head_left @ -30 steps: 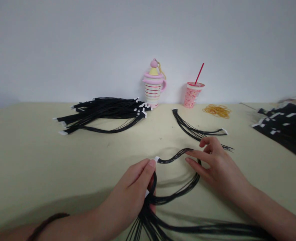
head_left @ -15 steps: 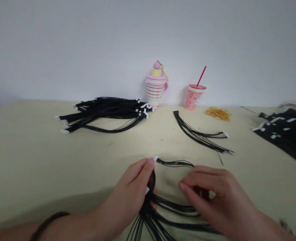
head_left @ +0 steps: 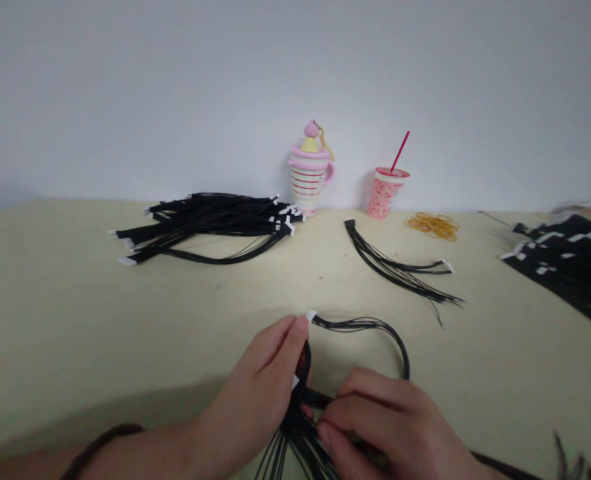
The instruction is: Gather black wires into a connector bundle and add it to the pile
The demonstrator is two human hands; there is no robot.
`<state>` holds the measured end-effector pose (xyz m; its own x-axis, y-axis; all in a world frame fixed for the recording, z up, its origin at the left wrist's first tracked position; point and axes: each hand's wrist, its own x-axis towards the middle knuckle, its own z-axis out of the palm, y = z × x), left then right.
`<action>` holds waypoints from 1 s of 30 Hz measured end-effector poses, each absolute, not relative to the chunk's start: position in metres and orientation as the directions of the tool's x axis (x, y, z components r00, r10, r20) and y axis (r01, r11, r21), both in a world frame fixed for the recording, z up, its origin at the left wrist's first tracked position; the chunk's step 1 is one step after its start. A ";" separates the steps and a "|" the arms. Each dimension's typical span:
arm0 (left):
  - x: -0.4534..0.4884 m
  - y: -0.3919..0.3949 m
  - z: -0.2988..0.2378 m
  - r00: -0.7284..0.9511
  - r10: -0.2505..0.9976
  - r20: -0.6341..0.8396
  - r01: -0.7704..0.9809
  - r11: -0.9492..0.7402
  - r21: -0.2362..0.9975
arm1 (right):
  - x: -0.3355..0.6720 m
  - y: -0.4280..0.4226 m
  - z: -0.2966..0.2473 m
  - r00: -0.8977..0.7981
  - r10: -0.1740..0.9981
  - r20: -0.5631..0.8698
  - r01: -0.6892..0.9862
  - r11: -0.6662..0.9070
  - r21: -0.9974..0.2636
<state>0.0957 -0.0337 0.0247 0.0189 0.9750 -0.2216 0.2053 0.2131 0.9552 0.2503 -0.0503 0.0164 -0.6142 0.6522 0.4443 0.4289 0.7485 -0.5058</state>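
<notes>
Near the front of the table, my left hand (head_left: 268, 383) is closed around a black wire harness (head_left: 305, 437). A white connector (head_left: 311, 317) sticks out at its thumb tip, and a loop of thin black wires (head_left: 375, 323) curves from that connector round to the right. My right hand (head_left: 388, 427) is closed, its fingertips among the wires just right of my left hand. Part of the harness is hidden beneath my right hand. Loose wire strands fan out toward the bottom edge.
A pile of black harnesses (head_left: 210, 217) lies back left, beside a pink striped mug (head_left: 305, 183). Further right are a pink cup with a straw (head_left: 383, 193), yellow rubber bands (head_left: 433, 225), a single harness (head_left: 390, 267) and another harness stack (head_left: 575, 257).
My right hand has moved left and down from the outer wires to the strands close to my left hand. The wire loop now shows in full. My left hand keeps its hold.
</notes>
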 end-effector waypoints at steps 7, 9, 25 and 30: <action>0.097 -0.034 0.028 0.052 0.975 -0.215 0.213 0.200 0.956 | 0.254 -0.053 0.025 -0.589 0.731 0.345 0.483 0.661 -0.574; 0.099 -0.034 0.029 0.089 0.956 -0.278 0.148 0.264 0.953 | 0.262 -0.051 0.035 -0.568 0.811 0.137 0.435 0.438 -0.787; 0.098 -0.035 0.026 0.151 0.942 -0.301 0.063 0.294 0.954 | 0.345 0.015 0.067 0.017 0.977 0.212 -0.091 0.213 -0.973; 0.096 -0.033 0.029 0.079 0.976 -0.201 0.199 0.182 0.963 | 0.301 -0.022 0.048 -0.273 0.939 0.211 0.402 0.311 -0.861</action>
<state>0.0959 -0.0329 0.0287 0.0794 0.9764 -0.2008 0.1992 0.1818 0.9629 0.3012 -0.0218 0.0484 -0.2731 0.9385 0.2112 0.4020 0.3108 -0.8613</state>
